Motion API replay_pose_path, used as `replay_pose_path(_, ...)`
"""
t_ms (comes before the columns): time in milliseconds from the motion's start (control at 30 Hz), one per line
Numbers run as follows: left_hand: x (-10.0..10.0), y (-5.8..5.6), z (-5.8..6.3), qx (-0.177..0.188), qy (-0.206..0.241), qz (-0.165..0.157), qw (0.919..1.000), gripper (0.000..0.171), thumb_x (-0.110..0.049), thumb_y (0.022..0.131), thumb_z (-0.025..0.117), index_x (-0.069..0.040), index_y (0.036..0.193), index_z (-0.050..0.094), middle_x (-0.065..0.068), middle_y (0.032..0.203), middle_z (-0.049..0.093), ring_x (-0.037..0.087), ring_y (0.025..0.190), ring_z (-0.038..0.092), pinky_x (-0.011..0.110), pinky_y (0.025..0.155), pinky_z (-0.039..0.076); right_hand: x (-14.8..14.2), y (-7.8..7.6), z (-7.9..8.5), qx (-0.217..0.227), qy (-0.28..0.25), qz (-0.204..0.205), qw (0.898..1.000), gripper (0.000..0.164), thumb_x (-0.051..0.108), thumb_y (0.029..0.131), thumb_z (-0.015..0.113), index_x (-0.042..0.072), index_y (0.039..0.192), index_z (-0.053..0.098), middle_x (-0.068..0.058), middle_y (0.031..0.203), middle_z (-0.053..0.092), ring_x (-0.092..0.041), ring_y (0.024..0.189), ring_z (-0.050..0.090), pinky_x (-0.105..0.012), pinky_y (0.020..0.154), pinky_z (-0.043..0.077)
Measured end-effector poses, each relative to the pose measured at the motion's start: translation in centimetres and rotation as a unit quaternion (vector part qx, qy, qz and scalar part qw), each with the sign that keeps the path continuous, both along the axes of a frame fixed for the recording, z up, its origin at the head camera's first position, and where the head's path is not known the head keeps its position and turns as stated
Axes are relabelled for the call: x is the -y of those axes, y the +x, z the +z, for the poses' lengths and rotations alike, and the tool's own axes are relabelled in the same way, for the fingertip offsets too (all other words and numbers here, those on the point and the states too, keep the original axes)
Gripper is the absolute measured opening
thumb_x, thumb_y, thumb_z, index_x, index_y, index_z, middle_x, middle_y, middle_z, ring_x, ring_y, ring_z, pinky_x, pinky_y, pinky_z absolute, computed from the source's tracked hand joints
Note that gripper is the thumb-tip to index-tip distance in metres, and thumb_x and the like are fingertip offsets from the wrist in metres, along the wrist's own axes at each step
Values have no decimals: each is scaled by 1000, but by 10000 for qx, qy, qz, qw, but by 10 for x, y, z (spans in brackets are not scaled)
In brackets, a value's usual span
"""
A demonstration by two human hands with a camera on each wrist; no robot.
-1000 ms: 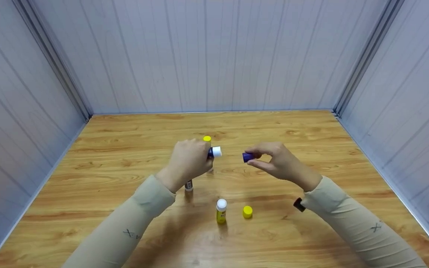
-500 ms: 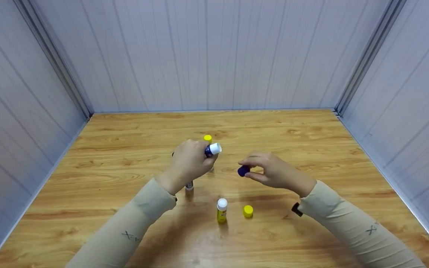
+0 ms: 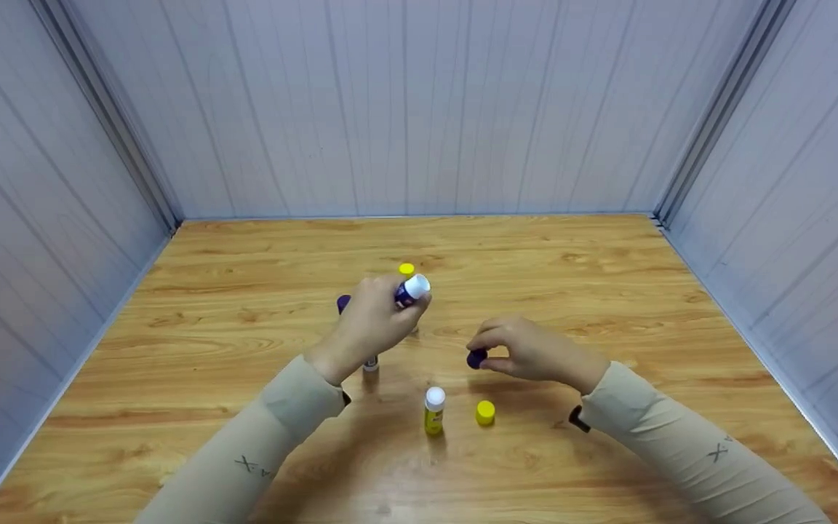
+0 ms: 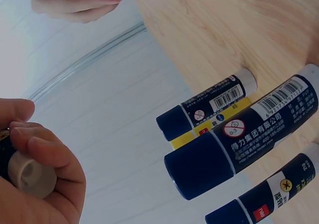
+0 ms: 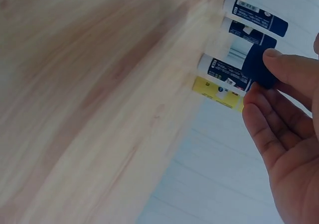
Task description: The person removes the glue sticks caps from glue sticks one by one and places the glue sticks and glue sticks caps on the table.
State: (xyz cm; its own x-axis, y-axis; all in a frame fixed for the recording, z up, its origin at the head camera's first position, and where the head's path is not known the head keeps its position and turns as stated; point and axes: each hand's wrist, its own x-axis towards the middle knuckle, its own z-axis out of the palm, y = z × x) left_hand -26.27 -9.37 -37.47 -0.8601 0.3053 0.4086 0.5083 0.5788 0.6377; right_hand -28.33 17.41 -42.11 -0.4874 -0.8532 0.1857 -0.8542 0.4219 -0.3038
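Observation:
My left hand (image 3: 372, 316) grips a dark blue glue stick (image 3: 410, 291), its bare white end tilted up and to the right. In the left wrist view, the white end (image 4: 32, 176) shows an opening between the curled fingers. My right hand (image 3: 532, 349) pinches a dark blue cap (image 3: 476, 359) between thumb and fingers, low over the table and apart from the glue stick. The same cap (image 5: 259, 67) hangs between the fingertips in the right wrist view. An uncapped yellow glue stick (image 3: 434, 418) stands in front of the hands, with a yellow cap (image 3: 485, 413) to its right.
Behind and below my left hand stand several capped glue sticks, partly hidden: a yellow cap top (image 3: 406, 269), a dark blue top (image 3: 344, 300) and a white base (image 3: 370, 364). The left wrist view shows a blue glue stick (image 4: 269, 117) close by. Pale walls (image 3: 404, 109) enclose the wooden table (image 3: 572, 255).
My right hand has come down and toward me with the dark blue cap. The left hand has tipped the glue stick's white end further upward. The yellow glue stick and its cap stay put.

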Motion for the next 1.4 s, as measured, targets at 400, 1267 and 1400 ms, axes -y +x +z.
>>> replay_pose_path(400, 2, 2, -7, 342, 825, -189, 9958, 30, -34, 96, 62, -13, 76, 57, -2, 65, 59, 11, 54, 56, 28, 52, 46, 1, 2, -15, 230, 532, 14, 9983, 26, 10, 87, 74, 1, 111, 72, -4, 102, 68, -15, 93, 65, -32, 81, 56)
replay_pose_path(1267, 1, 8, -12, 1216, 1001, -562, 9859, 14, -28, 97, 52, -14, 96, 54, 6, 80, 57, 23, 67, 57, 31, 55, 44, -1, 6, -26, 123, 973, 28, 9952, 22, 11, 86, 75, 10, 108, 74, 0, 98, 68, -12, 90, 63, -30, 80, 54)
replay_pose_path(1400, 2, 7, -13, 1218, 1095, -714, 9839, 16, -28, 99, 49, -13, 101, 53, 8, 84, 57, 24, 71, 59, 33, 59, 47, -1, 6, -26, 219, 934, 16, 9954, 21, 11, 86, 75, 9, 108, 74, 0, 98, 68, -12, 90, 64, -30, 79, 54)
